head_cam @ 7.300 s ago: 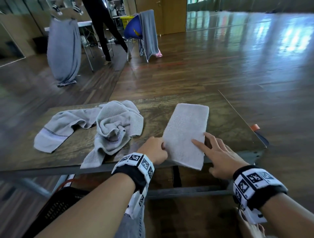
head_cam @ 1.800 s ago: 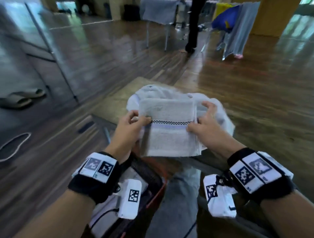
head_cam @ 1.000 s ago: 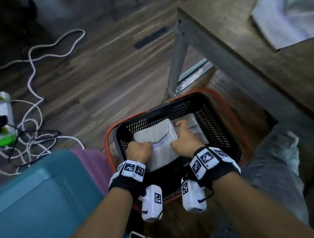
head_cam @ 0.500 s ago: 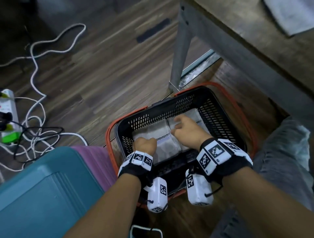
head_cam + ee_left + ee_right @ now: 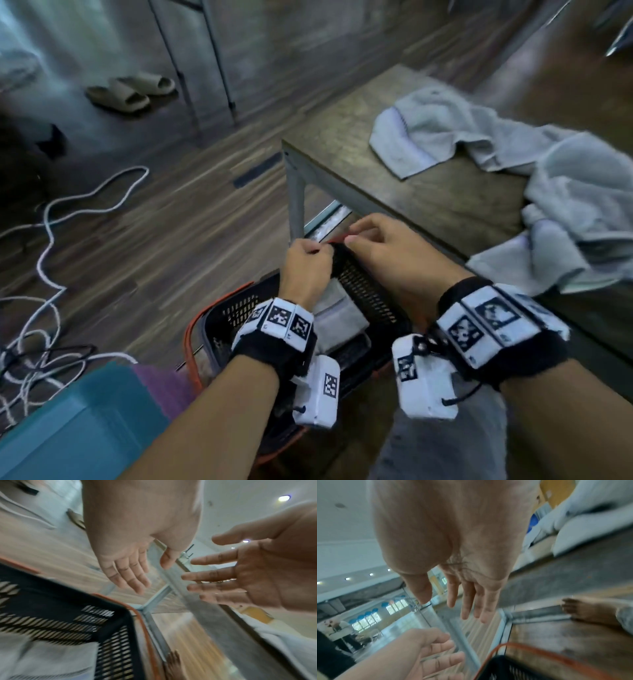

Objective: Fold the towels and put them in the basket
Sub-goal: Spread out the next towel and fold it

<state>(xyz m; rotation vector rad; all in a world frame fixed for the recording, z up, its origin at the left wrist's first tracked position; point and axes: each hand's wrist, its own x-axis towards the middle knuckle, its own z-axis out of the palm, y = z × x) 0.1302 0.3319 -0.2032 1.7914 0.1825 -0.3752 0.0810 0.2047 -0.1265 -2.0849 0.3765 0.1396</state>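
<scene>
Hands both free and slack: left hand (image 5: 306,270) and right hand (image 5: 387,253) side by side just above the far rim of the basket (image 5: 366,294), fingers loosely open in the wrist views, holding nothing. Down inside the basket, beside the left wrist, one folded towel (image 5: 337,318) lying flat on the bottom. Up and to the right of the basket, on the desk (image 5: 428,202), two loose towels left to fold: a flatter towel (image 5: 428,137) spread farther from the basket, toward the desk's far corner, and a crumpled towel (image 5: 575,212) heaped nearer, one end drooping over the desk edge on the basket's side. Touching each other, as far as can be told, with the boundary between them unclear. Long axis of the pair running across, from roughly above the basket off to its right. Judged from this: next reach upward and rightward from the basket, onto the desk, with the right hand plainly the nearer and the drooping end the closest part to pinch; left hand likely to follow across for the opposite corner. Worth lifting one towel clear of the other before spreading.
</scene>
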